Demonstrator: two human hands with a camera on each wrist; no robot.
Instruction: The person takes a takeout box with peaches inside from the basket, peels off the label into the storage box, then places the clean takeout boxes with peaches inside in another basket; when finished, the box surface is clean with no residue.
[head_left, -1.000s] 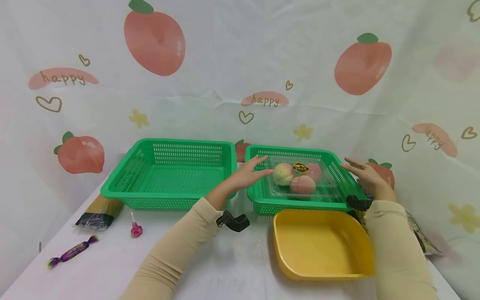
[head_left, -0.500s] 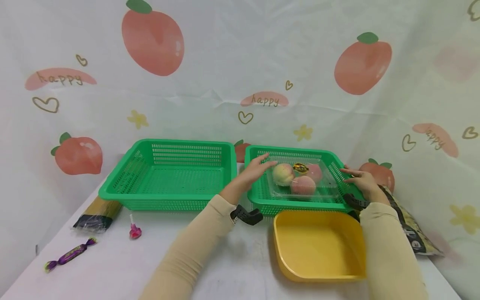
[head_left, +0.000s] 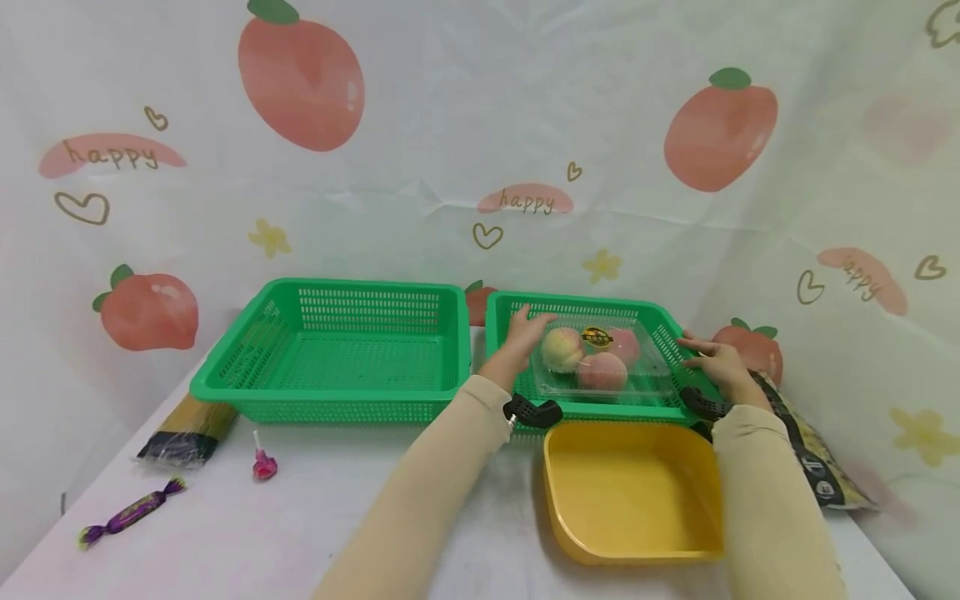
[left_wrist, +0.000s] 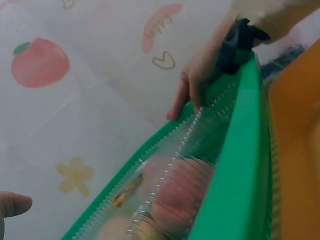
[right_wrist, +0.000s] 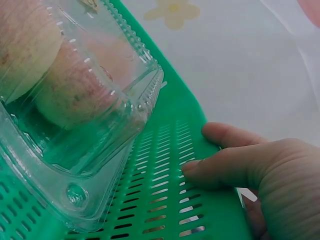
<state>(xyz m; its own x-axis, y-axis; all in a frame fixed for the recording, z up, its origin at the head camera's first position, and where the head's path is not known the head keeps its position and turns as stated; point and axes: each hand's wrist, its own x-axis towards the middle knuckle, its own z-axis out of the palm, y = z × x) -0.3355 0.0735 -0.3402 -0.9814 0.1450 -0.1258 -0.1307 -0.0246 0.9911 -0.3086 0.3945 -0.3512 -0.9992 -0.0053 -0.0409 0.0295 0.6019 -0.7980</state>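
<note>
Left hand (head_left: pixel 522 337) moved forward to the left edge of the clear plastic clamshell box of peaches (head_left: pixel 600 360), right hand (head_left: pixel 712 360) lowered onto the right rim of the green slotted plastic basket (head_left: pixel 577 410).

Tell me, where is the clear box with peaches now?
In the head view, the clear box of peaches lies inside the right green basket, between the left hand and right hand, behind the yellow tray.

Clear, glossy ribbed plastic clamshell (head_left: pixel 603 362) over smooth-skinned matt peaches (head_left: pixel 583 357). Green slotted plastic basket (head_left: pixel 660 333), slightly shiny; second green plastic basket (head_left: pixel 337 350) alike. Smooth yellow plastic tray (head_left: pixel 633 492) with soft sheen. Matt, creased printed cloth backdrop (head_left: pixel 450 125). Soft beige knit sleeves (head_left: pixel 420 508). Shiny purple foil candy wrapper (head_left: pixel 123 517). Crinkly glossy film on spaghetti pack (head_left: pixel 187 429).
</note>
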